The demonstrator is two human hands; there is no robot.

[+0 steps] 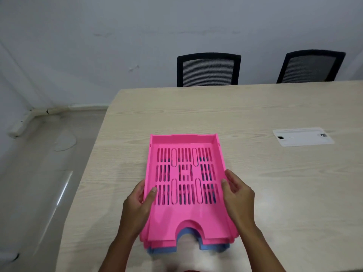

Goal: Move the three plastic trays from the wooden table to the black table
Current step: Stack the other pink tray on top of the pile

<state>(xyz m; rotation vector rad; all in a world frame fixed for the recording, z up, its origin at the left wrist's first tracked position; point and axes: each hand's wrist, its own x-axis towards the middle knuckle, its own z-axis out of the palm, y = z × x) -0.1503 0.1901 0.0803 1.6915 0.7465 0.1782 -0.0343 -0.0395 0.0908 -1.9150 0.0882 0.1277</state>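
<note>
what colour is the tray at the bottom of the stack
Blue bottom tray, under the pink tray; head view.

trays (184, 193) stacked on table (275, 183), chairs (209, 69) behind

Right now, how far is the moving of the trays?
Nothing looks delivered yet. The stack, a pink tray on top with a blue tray showing beneath, is on the wooden table. In hand: the left hand and right hand grip the pink tray's sides. Left: carrying all the trays to the black table, which is not in view.
</note>
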